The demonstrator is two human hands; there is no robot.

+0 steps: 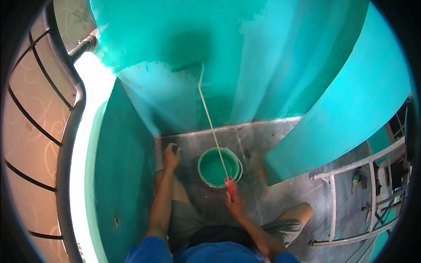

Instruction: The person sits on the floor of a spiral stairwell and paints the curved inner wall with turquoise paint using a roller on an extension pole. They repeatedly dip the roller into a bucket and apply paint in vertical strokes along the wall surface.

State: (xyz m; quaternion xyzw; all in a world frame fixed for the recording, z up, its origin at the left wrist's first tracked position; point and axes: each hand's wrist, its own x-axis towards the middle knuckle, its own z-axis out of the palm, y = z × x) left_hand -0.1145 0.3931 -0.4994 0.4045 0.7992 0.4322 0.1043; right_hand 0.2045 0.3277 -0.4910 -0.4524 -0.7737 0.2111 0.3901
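Note:
My right hand (236, 203) is wrapped around the red handle of a paint roller (209, 118). Its long pale rod crosses above a round bucket (200, 175) holding green paint (213, 168). Against the wall (219, 26) ahead rests the green-coated roller head (186, 66), where darker fresh green meets a lighter, patchy turquoise area. My left hand (172, 157) hovers near my left knee, beside the low side wall, with nothing in it. Its fingers are loosely bent and apart from the thumb.
A dark metal railing (66, 144) curves along the left, beyond the low green wall (125, 175). To the right stands a curved turquoise wall (337, 118). A metal ladder (332, 206) and a paintbrush (355, 182) are farther right. Green drips spot the grey tiled floor (254, 206).

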